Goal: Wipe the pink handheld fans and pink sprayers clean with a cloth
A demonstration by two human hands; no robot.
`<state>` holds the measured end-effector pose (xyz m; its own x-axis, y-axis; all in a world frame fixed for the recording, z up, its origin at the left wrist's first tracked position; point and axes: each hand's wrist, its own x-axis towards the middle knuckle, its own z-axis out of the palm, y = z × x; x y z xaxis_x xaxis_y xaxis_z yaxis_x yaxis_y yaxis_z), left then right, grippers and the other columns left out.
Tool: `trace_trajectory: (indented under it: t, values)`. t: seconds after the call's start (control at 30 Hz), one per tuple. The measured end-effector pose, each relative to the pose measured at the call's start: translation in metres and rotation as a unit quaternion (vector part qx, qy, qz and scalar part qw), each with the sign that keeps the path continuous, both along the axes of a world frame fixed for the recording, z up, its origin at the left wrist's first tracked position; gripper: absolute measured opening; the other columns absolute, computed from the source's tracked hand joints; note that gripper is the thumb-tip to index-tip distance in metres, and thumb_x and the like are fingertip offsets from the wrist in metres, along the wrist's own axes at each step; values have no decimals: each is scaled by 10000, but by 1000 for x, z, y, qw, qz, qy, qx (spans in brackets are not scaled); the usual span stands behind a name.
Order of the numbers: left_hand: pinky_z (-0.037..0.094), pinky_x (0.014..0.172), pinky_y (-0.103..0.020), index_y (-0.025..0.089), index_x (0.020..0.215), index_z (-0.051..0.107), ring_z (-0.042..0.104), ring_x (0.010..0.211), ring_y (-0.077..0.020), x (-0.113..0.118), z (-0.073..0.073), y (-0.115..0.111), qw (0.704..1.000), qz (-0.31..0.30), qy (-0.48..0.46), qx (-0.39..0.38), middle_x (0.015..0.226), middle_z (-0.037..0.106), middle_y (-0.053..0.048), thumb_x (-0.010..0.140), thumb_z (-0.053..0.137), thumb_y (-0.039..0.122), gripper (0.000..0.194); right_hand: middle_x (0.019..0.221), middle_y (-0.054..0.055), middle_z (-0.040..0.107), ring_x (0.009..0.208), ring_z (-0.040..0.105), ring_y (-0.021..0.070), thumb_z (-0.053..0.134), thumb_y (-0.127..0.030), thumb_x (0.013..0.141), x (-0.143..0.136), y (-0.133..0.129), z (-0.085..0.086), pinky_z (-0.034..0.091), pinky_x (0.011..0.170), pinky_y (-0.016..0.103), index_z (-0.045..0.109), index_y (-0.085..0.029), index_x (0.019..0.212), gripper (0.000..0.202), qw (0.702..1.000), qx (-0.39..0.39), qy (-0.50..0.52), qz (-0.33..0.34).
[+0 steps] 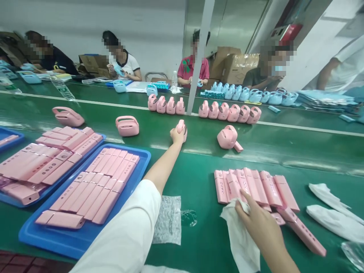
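Note:
Stretched far forward, my left hand (176, 138) is closed around a pink handled device (185, 132), which looks like a small portable speaker, at the belt. My right hand (260, 223) pinches a white cloth (241, 240) at the lower right. Its index finger reaches the near edge of a row of pink rectangular cases (251, 185). One longer pink case (305, 231) lies slanted beside that row. A pink device (226, 136) stands farther off with a small pink piece against it. Another pink device (127, 126) is left of my left hand.
Blue trays (146, 159) of pink cases fill the left side. A bubble-wrap pouch (169, 220) lies between my arms, and white cloths (335, 220) lie at far right. Pink devices line the belt's far edge around a grey post (200, 57). Several people work opposite with blue devices.

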<state>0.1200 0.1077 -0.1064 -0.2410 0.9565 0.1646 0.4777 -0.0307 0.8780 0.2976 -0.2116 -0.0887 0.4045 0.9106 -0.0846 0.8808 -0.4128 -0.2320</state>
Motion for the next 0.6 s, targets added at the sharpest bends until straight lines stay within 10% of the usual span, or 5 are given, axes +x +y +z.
trace_trajectory:
  t: [0.13, 0.3, 0.53, 0.6]
  values:
    - [450, 986, -360, 191, 1211, 592, 562, 1168, -241, -11, -1, 8, 994, -69, 66, -56, 1268, 574, -122, 799, 645, 339, 441, 696, 25, 698, 741, 676, 256, 373, -500, 883, -2, 35, 21, 492, 646, 320, 588, -229, 1290, 533, 998, 35, 52, 21]
    - [473, 961, -315, 246, 1194, 616, 591, 1146, -251, -40, 30, 18, 971, -155, 144, -111, 1219, 626, -77, 634, 771, 408, 604, 1129, 123, 690, 1011, 648, 313, 434, -366, 879, -28, 161, 30, 477, 781, 361, 598, -214, 1282, 461, 993, -10, -8, 113]
    - [147, 1110, -678, 96, 1305, 492, 148, 1441, -434, -164, 75, 26, 975, 2, 222, -30, 1492, 308, -254, 717, 731, 212, 646, 1194, 166, 652, 1125, 604, 313, 456, -330, 896, -53, 274, -3, 456, 872, 374, 640, -184, 1214, 396, 991, 18, 74, 107]
    - [257, 1094, -648, 116, 1284, 504, 278, 1399, -392, -202, 77, 22, 975, 9, 221, 32, 1464, 367, -211, 799, 682, 258, 535, 1155, 181, 664, 1126, 599, 319, 499, -311, 873, -53, 280, -11, 453, 887, 378, 673, -146, 1139, 358, 988, 33, 117, 98]
